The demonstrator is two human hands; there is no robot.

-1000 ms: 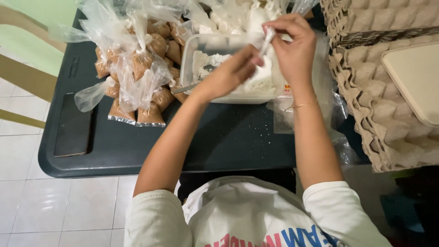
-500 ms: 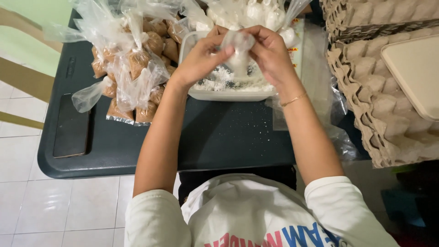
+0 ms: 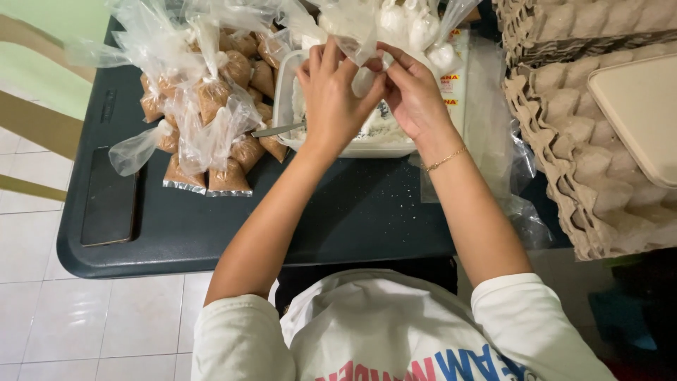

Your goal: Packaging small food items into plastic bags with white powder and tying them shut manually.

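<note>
Both hands meet over a clear plastic container of white powder on the dark table. My left hand and my right hand pinch the neck of a small clear plastic bag with white powder in it, held between their fingertips above the container. A spoon handle sticks out of the container to the left, under my left wrist.
Several tied bags of brown powder are heaped at the left. Tied bags of white powder lie behind the container. A dark phone lies near the left edge. Stacked cardboard egg trays and a beige lid stand at the right.
The spoon has been left in the container. Both hands came together on the small bag and lifted its neck slightly toward the back.
</note>
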